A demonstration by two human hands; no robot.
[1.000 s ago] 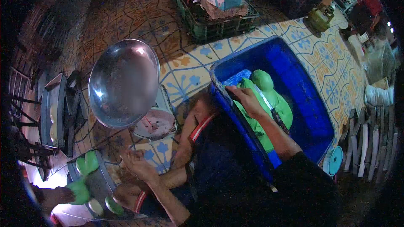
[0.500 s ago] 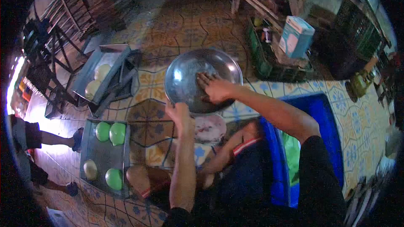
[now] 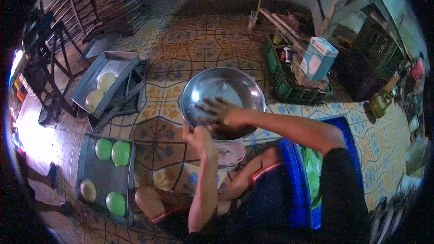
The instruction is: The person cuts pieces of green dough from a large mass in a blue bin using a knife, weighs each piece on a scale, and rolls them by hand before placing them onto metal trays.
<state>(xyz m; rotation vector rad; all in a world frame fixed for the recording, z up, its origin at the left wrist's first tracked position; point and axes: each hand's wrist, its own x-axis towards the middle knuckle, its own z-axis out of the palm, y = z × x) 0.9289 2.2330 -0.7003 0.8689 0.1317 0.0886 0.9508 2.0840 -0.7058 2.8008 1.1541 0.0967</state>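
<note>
A large shiny metal bowl [image 3: 235, 83] is tilted in front of me. My left hand [image 3: 200, 142] is closed on its near-left rim, thumb up by the edge. Inside the bowl, my right hand [image 3: 224, 114] lies with fingers stretched out and spread against the inner wall, slightly blurred by motion. Nothing shows in that hand, though its palm side is hidden. Below the bowl sits a pale pink round piece [image 3: 233, 153], partly covered by it.
At my left, a metal tray [image 3: 106, 176] bears several green and pale round lumps. Another tray [image 3: 122, 58] beyond it holds two pale ones. To my right stand a blue crate [image 3: 350, 140] with a green bag [image 3: 313, 176], a green crate [image 3: 282, 81] and a box [image 3: 320, 58].
My right hand has swept left across the inside of the bowl. The bowl now leans more toward me, and my left hand still grips its rim. A person's legs at the left have shifted.
</note>
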